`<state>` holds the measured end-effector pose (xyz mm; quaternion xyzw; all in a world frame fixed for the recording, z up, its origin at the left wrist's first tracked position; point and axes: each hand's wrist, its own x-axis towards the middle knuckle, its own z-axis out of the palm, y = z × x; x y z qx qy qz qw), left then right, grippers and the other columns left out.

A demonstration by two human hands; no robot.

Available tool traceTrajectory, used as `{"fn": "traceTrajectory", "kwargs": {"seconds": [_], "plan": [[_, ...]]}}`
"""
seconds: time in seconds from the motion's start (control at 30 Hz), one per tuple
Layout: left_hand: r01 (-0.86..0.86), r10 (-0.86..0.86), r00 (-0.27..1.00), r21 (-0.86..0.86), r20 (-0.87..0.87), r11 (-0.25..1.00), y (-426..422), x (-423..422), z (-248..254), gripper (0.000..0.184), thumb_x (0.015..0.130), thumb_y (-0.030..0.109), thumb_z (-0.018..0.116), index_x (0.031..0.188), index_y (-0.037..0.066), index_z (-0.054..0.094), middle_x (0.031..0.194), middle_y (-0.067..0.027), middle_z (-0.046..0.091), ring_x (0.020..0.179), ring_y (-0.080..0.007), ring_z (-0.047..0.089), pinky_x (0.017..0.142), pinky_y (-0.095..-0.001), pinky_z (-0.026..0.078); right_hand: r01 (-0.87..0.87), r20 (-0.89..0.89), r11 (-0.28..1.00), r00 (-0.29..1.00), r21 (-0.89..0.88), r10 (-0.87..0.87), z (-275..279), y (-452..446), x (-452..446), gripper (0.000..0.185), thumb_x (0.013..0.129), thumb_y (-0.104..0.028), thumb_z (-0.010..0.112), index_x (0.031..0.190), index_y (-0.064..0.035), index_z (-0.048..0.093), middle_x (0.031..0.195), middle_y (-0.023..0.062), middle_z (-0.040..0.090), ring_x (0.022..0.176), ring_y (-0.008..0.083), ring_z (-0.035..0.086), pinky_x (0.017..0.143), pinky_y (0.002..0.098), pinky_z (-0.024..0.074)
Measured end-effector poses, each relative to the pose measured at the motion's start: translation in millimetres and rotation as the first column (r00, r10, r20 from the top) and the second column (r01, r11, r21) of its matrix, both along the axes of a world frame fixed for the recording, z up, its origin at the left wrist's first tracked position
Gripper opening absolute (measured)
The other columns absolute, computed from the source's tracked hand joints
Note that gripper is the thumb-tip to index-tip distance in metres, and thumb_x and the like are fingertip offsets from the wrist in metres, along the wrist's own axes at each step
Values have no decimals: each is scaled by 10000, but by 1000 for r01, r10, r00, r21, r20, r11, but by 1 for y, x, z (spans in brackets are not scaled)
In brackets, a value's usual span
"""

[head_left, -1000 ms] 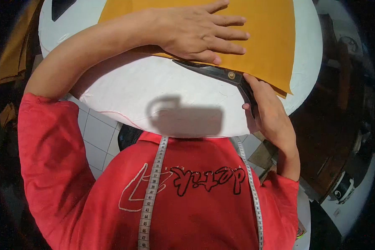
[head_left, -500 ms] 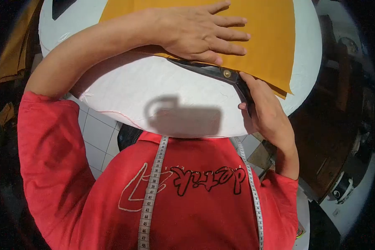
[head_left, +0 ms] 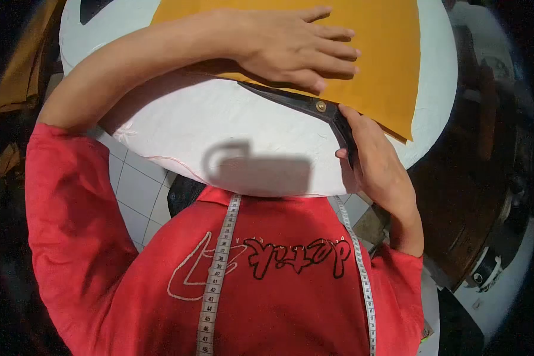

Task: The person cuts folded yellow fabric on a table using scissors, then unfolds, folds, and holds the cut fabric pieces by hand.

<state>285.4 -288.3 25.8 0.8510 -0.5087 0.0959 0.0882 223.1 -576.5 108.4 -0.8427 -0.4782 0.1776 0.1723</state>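
Note:
A mustard-yellow cloth (head_left: 385, 65) lies flat over a white rounded surface, apparently in more than one layer at its lower right corner. Palm down with fingers spread, my left hand (head_left: 296, 50) rests on it. My right hand (head_left: 380, 157) grips the handles of large black scissors (head_left: 291, 101) with a brass pivot screw. Their blades point left along the cloth's near edge, just below my left thumb. The blades look closed or nearly so; whether cloth lies between them I cannot make out.
The white-covered tabletop (head_left: 219, 130) has a rounded near edge close to my body. A dark object (head_left: 92, 9) lies at its far left. A tape measure (head_left: 216, 273) hangs over my red shirt. Brown cloth (head_left: 18, 77) hangs at the left, and dark wooden furniture (head_left: 451, 196) stands at right.
My left hand has shifted slightly to the right over the cloth. The scissors and my right hand have moved a tiny bit left, still along the same edge.

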Motion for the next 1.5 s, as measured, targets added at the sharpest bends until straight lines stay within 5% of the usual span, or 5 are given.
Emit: {"fn": "traceTrajectory", "kwargs": {"seconds": [0.1, 0.27, 0.4, 1.23, 1.5], "plan": [[-2, -3, 998, -81, -69, 997, 7, 3, 5, 674, 1114, 524, 176, 1599, 100, 379, 1672, -192, 324, 1574, -396, 217, 1293, -608, 80, 16, -1, 1000, 1000, -21, -16, 0, 0, 0, 606, 894, 29, 636, 1465, 36, 432, 1191, 206, 591, 1028, 350, 590, 915, 408, 493], [-19, 32, 983, 70, -180, 997, 38, -20, 18, 660, 1116, 515, 207, 1591, 96, 392, 1661, -190, 346, 1565, -401, 242, 1289, -613, 97, 34, -23, 997, 999, -73, -36, 3, 4, 0, 604, 896, 26, 637, 1464, 37, 432, 1182, 206, 591, 1015, 351, 590, 909, 409, 494], [-26, 22, 992, -32, -126, 999, 36, -24, 10, 652, 1113, 516, 230, 1582, 100, 411, 1651, -190, 363, 1559, -403, 255, 1286, -618, 110, 19, -41, 998, 999, -57, -21, 4, 4, 2, 600, 899, 15, 642, 1462, 35, 434, 1176, 207, 592, 1000, 352, 590, 900, 411, 497], [-35, 35, 999, 35, -14, 999, 19, -25, -2, 653, 1112, 508, 214, 1585, 98, 401, 1657, -214, 336, 1559, -419, 244, 1281, -635, 109, 11, -38, 997, 999, -82, -14, -6, 3, 2, 629, 898, -23, 674, 1484, 28, 449, 1286, 208, 625, 1064, 342, 621, 931, 383, 500], [-39, 39, 994, -2, -101, 999, 16, -16, -5, 649, 1111, 505, 227, 1580, 94, 404, 1653, -222, 335, 1559, -425, 239, 1278, -641, 113, -12, -78, 999, 997, -43, 8, -6, 2, 11, 625, 900, -32, 674, 1479, 34, 450, 1303, 219, 621, 1083, 351, 623, 947, 387, 500]]}}
